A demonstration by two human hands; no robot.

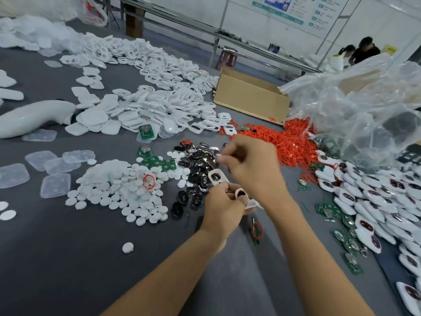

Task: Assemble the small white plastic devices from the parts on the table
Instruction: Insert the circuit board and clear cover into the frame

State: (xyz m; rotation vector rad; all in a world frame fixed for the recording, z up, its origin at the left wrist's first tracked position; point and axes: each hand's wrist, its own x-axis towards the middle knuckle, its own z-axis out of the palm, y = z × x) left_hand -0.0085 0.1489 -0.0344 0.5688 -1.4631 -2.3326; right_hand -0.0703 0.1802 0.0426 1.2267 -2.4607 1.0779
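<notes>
Your left hand [224, 201] grips the white shell [216, 176] just above the black-and-silver parts [196, 160] on the counter [68, 258]; whether your right hand [250, 163] pinches anything, I cannot tell. Steady the shell and seat each part squarely.

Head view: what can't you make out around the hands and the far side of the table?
All in the head view:
Right hand: fingertips motion-blurred; whether they pinch a part is unclear.
White shell: lower end hidden inside the left hand gripping it.
Cardboard box: contents hidden by its near wall.
Plastic bag: contents blurred behind crumpled film.
Wall poster: print too small, cut by the top edge.
</notes>
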